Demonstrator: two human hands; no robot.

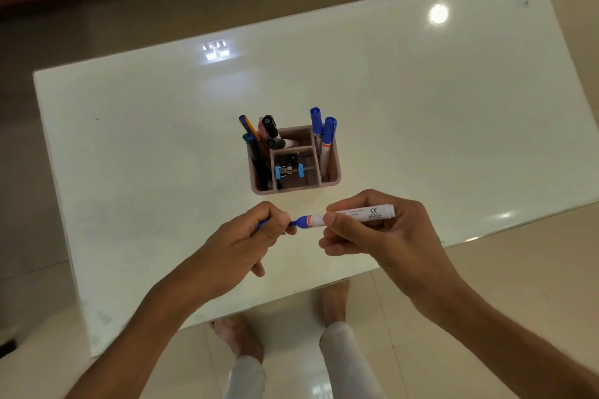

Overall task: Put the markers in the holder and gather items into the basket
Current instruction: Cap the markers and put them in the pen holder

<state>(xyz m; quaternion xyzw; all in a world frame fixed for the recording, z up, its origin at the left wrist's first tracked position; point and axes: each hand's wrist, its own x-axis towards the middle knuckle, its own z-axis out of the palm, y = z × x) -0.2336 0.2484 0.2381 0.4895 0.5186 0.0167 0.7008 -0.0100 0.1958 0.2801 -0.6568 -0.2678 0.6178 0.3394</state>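
A white marker with a blue neck [363,213] lies level above the table's near edge, gripped by my right hand [376,233] around its barrel. Its blue tip points left at my left hand [256,236], which holds the blue cap [263,223], mostly hidden by the fingers. Cap and tip are close together, just apart or touching. Behind the hands stands a brown divided holder [334,183]. Two blue-capped markers [322,133] stand in its right slot, black-capped markers [270,128] and pens at the back left, blue binder clips [288,171] in the middle.
The glossy white table [421,107] reflects ceiling lights. Its near edge runs just below my hands, with my feet and tiled floor beyond. No basket is in view.
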